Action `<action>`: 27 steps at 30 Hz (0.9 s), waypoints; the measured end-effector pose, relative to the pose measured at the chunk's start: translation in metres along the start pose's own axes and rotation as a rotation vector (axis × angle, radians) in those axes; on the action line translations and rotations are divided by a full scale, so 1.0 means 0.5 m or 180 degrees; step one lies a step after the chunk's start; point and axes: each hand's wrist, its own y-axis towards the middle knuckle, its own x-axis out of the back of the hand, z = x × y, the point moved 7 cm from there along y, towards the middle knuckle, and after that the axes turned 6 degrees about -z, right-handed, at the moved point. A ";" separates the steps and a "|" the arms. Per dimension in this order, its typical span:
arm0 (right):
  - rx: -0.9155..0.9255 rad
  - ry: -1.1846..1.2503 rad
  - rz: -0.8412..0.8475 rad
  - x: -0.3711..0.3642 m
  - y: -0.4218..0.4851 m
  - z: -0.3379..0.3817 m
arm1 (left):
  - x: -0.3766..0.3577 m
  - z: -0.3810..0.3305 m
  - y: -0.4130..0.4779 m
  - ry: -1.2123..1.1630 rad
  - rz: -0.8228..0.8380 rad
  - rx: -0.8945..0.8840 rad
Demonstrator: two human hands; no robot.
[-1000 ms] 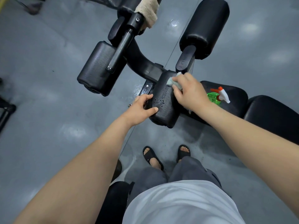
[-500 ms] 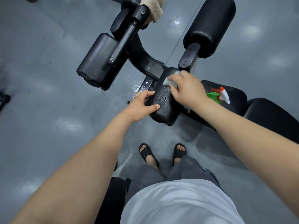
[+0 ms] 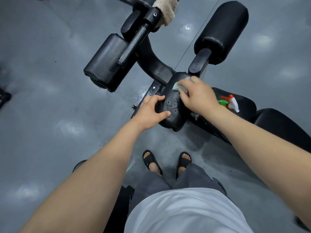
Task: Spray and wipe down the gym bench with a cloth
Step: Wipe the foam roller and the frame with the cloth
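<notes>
The grey floor (image 3: 50, 84) spreads under a black gym bench (image 3: 279, 122). Its frame looks heavy and rigid, while its padded parts look like vinyl over foam, yielding a little under pressure and likely slick where wet. At the far end a ribbed roller pad (image 3: 104, 64) sticks out to the left and a smooth roller pad (image 3: 222, 31) to the right, with a beige towel (image 3: 166, 7) draped over the post beyond them. The seat (image 3: 247, 101) lies to the right, and between it and the rollers sits the small pad (image 3: 174, 118) being cleaned, straight ahead of the person's feet. The left hand (image 3: 151, 111) grips the near left edge of this pad, thumb across its top and fingers curled round its side. That is a sensible hold, since such a pad may turn on its mount. The right hand (image 3: 199, 96) is on the far right part of the same pad, fingers bent down over the cloth (image 3: 176, 86) and pressing it to the surface. The spray bottle (image 3: 228, 103), green with a white and orange head, lies on the seat just beyond the right wrist, touched by neither hand. The cloth is pale and looks light and limp, best kept bunched under the fingertips so it does not slip free. Droplets (image 3: 171, 105) bead on the pad between the two hands, so that stretch appears not yet wiped.
</notes>
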 end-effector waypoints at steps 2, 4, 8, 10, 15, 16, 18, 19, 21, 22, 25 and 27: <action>0.0354 0.0043 0.0169 -0.006 -0.018 0.010 | 0.000 -0.003 0.000 -0.0006 -0.0027 -0.0036; 0.0353 -0.0019 0.0179 -0.004 -0.006 -0.004 | 0.001 -0.006 0.000 0.0074 -0.0056 -0.0086; -0.0242 -0.0079 -0.0110 0.011 0.040 -0.053 | 0.001 -0.014 -0.006 0.0274 -0.0017 -0.0127; -0.0339 -0.0073 -0.0115 0.009 0.041 -0.048 | 0.002 -0.016 -0.010 0.0297 -0.0017 -0.0114; 0.0334 0.0124 0.0115 -0.005 -0.026 0.013 | 0.007 -0.004 -0.006 -0.0009 -0.0033 -0.0015; 0.0485 0.0103 0.0223 -0.007 -0.037 0.019 | 0.006 -0.002 -0.005 -0.0030 -0.0027 -0.0034; 0.0551 -0.0079 0.0277 -0.004 -0.034 0.008 | 0.008 -0.001 -0.004 -0.0042 -0.0022 -0.0084; 0.0445 -0.0160 0.0210 0.000 -0.022 -0.007 | 0.009 0.000 -0.004 -0.0068 -0.0009 -0.0084; -0.0018 -0.0188 0.0046 0.010 0.005 -0.045 | 0.009 0.000 -0.005 -0.0160 0.0055 -0.0075; -0.0261 -0.0165 -0.0015 0.015 0.015 -0.061 | 0.010 0.001 -0.006 -0.0230 0.0069 -0.0066; -0.0511 -0.0029 -0.0014 0.019 0.016 -0.066 | 0.010 0.012 -0.009 -0.0504 0.0027 0.0119; -0.0416 0.0175 0.0130 0.014 -0.005 -0.042 | 0.011 0.021 -0.010 -0.0486 -0.0050 0.0254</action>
